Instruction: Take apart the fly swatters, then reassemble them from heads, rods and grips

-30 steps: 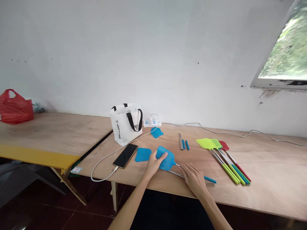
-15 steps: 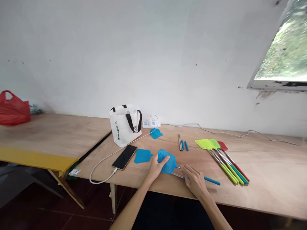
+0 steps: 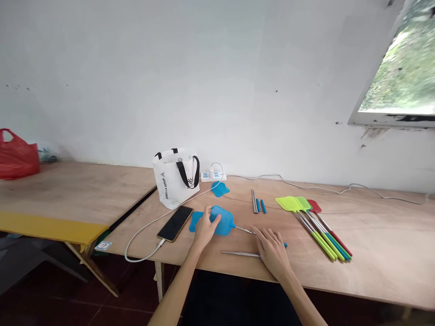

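My left hand [image 3: 205, 227] pinches the mesh head of a blue fly swatter [image 3: 223, 222] near the table's front edge. The swatter's thin metal shaft runs right and passes under my right hand [image 3: 271, 250]. That hand lies flat on the shaft with its fingers stretched out. The blue grip end [image 3: 284, 245] pokes out beside it. A loose metal rod [image 3: 238, 253] lies on the wood just in front, reaching toward my right thumb. A second blue swatter head [image 3: 194, 222] is partly hidden under my left hand.
A black phone [image 3: 175, 222] on a white cable lies at the left. Behind it are a white tote bag [image 3: 173, 179], a power strip [image 3: 212, 175] and another blue head [image 3: 220, 189]. Rods and blue grips [image 3: 257, 206] lie mid-table, several assembled swatters [image 3: 316, 224] to the right. A red bag [image 3: 16, 158] sits on the far-left table.
My left hand has drawn the blue swatter head to the left, over the second blue head. The loose metal rod now lies uncovered in front. My right hand stayed about where it was.
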`<state>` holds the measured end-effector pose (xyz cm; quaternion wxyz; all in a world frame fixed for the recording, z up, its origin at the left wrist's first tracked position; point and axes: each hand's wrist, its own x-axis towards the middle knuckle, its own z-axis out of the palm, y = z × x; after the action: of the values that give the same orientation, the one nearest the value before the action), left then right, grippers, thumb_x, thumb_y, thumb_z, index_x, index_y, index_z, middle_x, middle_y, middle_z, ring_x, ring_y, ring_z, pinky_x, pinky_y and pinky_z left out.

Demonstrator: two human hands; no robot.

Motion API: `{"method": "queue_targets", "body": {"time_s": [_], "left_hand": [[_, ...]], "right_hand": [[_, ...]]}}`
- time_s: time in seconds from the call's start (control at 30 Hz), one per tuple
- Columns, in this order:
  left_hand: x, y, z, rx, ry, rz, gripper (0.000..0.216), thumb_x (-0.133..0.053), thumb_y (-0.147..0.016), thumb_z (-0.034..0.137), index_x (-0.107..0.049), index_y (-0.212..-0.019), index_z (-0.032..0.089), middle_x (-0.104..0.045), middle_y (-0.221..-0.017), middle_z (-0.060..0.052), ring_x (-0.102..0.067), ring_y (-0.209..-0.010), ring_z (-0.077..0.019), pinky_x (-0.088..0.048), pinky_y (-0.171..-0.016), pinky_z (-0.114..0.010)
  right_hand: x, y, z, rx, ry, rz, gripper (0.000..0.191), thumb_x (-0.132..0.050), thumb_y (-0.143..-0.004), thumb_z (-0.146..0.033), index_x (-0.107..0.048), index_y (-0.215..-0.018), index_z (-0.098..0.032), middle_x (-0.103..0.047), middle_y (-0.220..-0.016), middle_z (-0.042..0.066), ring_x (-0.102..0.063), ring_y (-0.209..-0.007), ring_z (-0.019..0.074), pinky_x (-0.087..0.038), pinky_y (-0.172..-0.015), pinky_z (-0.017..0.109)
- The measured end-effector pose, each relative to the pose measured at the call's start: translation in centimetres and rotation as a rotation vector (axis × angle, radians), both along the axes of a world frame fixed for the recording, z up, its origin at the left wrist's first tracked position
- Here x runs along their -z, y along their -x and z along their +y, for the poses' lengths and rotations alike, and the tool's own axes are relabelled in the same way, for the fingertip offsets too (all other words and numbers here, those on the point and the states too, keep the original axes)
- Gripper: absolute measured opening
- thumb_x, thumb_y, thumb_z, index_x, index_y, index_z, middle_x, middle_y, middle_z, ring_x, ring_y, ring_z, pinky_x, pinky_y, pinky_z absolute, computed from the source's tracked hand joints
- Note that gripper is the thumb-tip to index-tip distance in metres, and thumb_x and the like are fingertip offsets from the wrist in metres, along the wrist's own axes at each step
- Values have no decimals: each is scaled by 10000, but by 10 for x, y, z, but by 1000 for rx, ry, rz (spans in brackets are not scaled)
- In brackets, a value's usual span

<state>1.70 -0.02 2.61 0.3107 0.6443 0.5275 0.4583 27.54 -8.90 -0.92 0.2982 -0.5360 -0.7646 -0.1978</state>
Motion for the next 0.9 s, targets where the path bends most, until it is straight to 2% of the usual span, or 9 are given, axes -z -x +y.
{"method": "queue_targets", "body": {"time_s": [0.1, 0.17, 0.27, 0.33, 0.43, 0.57, 0.7, 0.9], "left_hand": [[9, 4, 1, 64, 36, 153, 538, -556, -892, 274, -443, -1408, 175, -627, -1335, -174, -603, -1236, -341, -439, -1027, -466], [13, 3, 0, 79, 19, 272, 578, -529, -905, 237, -397, -1459, 140, -606, -1367, -207, -573, -1276, -354, -404, -1062, -497], [16, -3, -2, 81, -34, 436, 573, -514, -921, 218, -398, -1475, 130, -565, -1429, -212, -514, -1335, -365, -378, -1085, -510], [15, -5, -2, 98, -73, 509, 554, -517, -928, 216, -424, -1471, 156, -550, -1462, -185, -503, -1337, -361, -383, -1082, -496], [8, -4, -5, 84, -69, 620, 525, -449, -956, 158, -436, -1480, 168, -624, -1376, -170, -551, -1264, -349, -421, -1025, -470], [-6, 4, -13, 54, -9, 820, 614, -395, -892, 0, -467, -1474, 181, -668, -1305, -145, -567, -1229, -328, -434, -966, -434], [-15, 9, -19, 59, -17, 913, 472, -434, -940, 67, -581, -1361, 222, -661, -1319, -103, -560, -1228, -308, -421, -978, -429], [-20, 15, -20, 9, 44, 949, 436, -522, -964, 200, -544, -1398, 184, -590, -1399, -156, -509, -1315, -345, -408, -1038, -462]], "right_hand": [[-7, 4, -3, -22, 11, 23, 334, -395, -1050, -186, -633, -1279, -232, -711, -1020, 70, -613, -923, 228, -397, -874, 386], [-15, 8, -8, -128, 80, 39, 286, -416, -1064, -239, -661, -1211, -248, -706, -1066, 63, -614, -959, 216, -405, -897, 378], [-26, 12, -15, -310, 219, 26, 204, -506, -1053, -348, -692, -1094, -275, -698, -1137, 38, -610, -1021, 205, -416, -925, 367], [-28, 14, -17, -354, 253, 4, 182, -559, -1030, -386, -708, -1049, -283, -703, -1137, 25, -611, -1023, 201, -427, -921, 363], [-25, 14, -15, -345, 235, -11, 193, -538, -1043, -343, -722, -1046, -287, -717, -1093, 18, -627, -977, 184, -449, -889, 345], [-17, 12, -8, -326, 227, 17, 250, -467, -1071, -307, -711, -1043, -266, -718, -1067, 25, -644, -962, 183, -462, -858, 333], [-11, 10, -4, -276, 209, 53, 298, -415, -1084, -294, -705, -1031, -251, -709, -1048, 36, -654, -950, 188, -474, -863, 349], [-4, 8, -1, -244, 194, 65, 304, -411, -1081, -303, -710, -1044, -264, -701, -1047, 46, -656, -957, 201, -507, -859, 362]]}}
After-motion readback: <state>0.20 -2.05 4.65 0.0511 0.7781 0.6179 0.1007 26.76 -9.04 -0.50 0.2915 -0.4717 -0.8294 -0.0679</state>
